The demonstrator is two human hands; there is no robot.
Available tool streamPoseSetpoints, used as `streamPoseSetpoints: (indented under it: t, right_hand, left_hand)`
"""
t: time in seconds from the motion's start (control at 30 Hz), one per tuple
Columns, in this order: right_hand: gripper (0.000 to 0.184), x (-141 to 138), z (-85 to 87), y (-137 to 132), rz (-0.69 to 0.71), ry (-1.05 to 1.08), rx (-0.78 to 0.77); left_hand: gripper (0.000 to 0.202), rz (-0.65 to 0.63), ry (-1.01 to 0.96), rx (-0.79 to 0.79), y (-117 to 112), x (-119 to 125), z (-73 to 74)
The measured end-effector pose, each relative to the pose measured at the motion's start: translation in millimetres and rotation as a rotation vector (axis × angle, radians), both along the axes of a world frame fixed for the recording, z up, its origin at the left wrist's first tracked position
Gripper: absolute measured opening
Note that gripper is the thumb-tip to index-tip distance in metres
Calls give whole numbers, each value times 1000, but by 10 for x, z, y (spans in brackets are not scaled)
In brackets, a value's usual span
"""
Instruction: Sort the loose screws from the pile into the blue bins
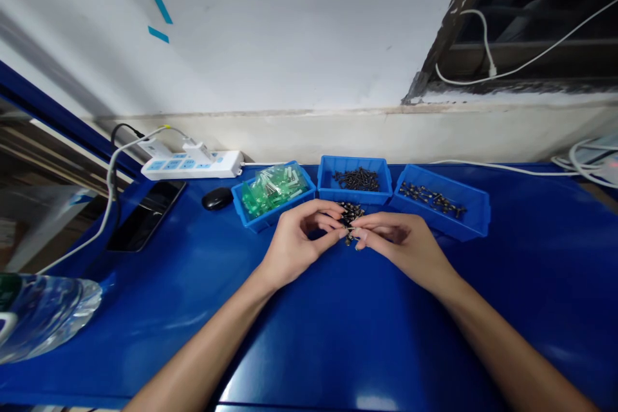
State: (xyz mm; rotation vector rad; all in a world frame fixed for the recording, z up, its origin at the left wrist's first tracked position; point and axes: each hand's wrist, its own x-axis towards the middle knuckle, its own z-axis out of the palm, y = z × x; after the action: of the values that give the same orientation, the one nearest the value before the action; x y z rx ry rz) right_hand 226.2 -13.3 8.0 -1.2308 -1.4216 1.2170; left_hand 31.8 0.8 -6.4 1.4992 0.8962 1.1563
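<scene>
My left hand (302, 235) and my right hand (403, 241) meet over the blue table, thumbs and fingers pinched together. Between their fingertips is a small, thin metal piece that looks like a screw (351, 228); both hands grip it, and the fingers partly hide it. Right behind the fingertips lies a small heap of dark screws (351, 211) on the table. Farther back, a blue bin (328, 194) contains dark screws (360, 179). To its right, another blue bin (470, 196) holds screw-like pieces (434, 198) with wider ends.
At left, a blue bin (255, 224) holds green and clear bags (275, 188) with small white parts. A black mouse (217, 198), a phone (147, 215), a white power strip (193, 166) with cables and a large water bottle (53, 309) stand farther left. A wall (290, 45) rises behind.
</scene>
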Motion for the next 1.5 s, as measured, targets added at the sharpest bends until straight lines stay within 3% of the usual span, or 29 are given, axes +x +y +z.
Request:
streamPoseSetpoints:
  t: [0.17, 0.27, 0.37, 0.5, 0.63, 0.73, 0.9, 1.13, 1.3, 1.5]
  right_hand:
    - [16, 20, -3, 19, 104, 90, -69]
    - [15, 32, -16, 21, 91, 148, -92]
    - [18, 50, -15, 25, -63, 227, -79]
    - [19, 100, 9, 58, -366, 292, 52]
    - [23, 154, 18, 90, -612, 311, 162]
    - [31, 166, 15, 93, -651, 312, 196]
    - [30, 136, 14, 72, -494, 200, 189]
    - [17, 61, -27, 40, -146, -75, 68]
    - [23, 3, -37, 18, 51, 56, -95]
    - [22, 12, -75, 40, 82, 230, -168]
  left_hand:
    - [30, -36, -7, -49, -2, -5, -9]
    - [26, -48, 53, -11, -1, -11, -11]
    - [15, -84, 265, 163, 0, -34, -17]
    - [15, -230, 582, 424, -10, -59, -76]
    - [12, -277, 697, 506, -15, -54, -138]
    - [16, -244, 721, 494, -6, -57, -142]
    - [14, -183, 700, 423, 6, -73, -113]
    - [10, -19, 336, 188, -5, -27, -24]
    - [15, -6, 113, 38, 7, -9, 18]
    - [11, -63, 60, -12, -3, -3, 18]
